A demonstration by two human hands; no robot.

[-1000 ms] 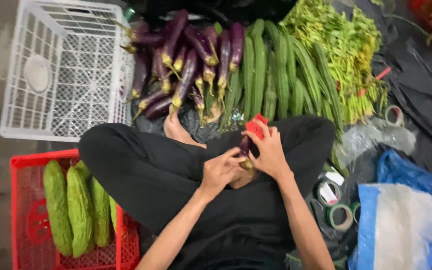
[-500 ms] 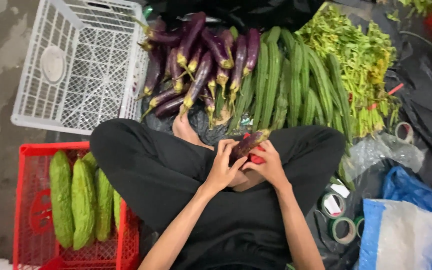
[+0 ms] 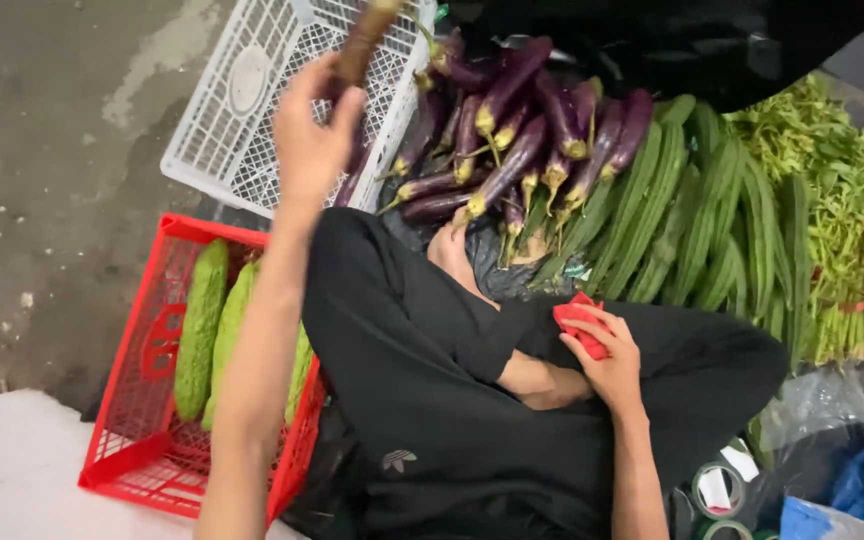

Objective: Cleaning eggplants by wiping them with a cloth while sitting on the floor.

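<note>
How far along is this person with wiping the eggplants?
Hard to tell what is finished: the white crate shows no eggplant resting inside. In hand: the left hand lifts one eggplant above that crate, while the right hand holds a red cloth. Left: a sizeable pile of purple eggplants beside the long green gourds.

Stained grey concrete floor [image 3: 62, 150] left of the red crate [image 3: 142, 400]; below it, pale slab [image 3: 12, 480]; dim, flat light.
</note>
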